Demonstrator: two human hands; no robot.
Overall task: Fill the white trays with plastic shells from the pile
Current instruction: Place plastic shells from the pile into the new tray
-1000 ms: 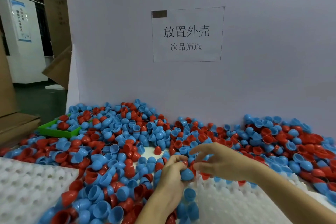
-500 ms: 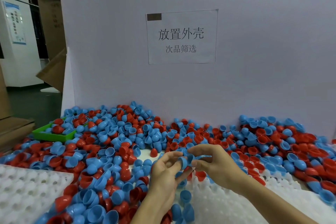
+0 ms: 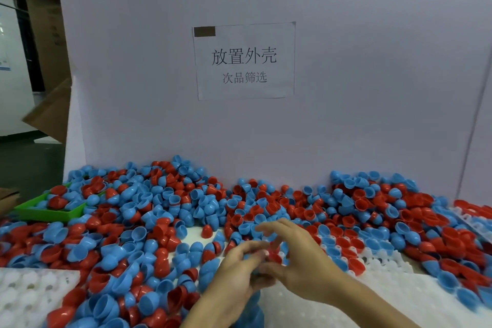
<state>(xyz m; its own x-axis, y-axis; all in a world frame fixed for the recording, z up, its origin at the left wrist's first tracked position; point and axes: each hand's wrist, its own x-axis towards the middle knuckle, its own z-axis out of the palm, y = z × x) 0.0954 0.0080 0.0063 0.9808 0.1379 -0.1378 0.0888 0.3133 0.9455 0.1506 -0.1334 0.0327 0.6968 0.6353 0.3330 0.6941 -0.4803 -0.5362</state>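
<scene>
Fingertips (image 3: 262, 254) of both hands are pinched together at lower centre, blurred, seemingly around a red shell (image 3: 274, 257); what each grips cannot be told. Directly beneath and to the lower right lies the white tray (image 3: 372, 298), nearer the right hand (image 3: 295, 261) than the left hand (image 3: 239, 271). Beyond, the pile (image 3: 186, 210) is spread across the frame.

Pale partition wall (image 3: 346, 61) with paper sign (image 3: 244, 61) — cardboard (image 3: 50, 114) leftward
</scene>
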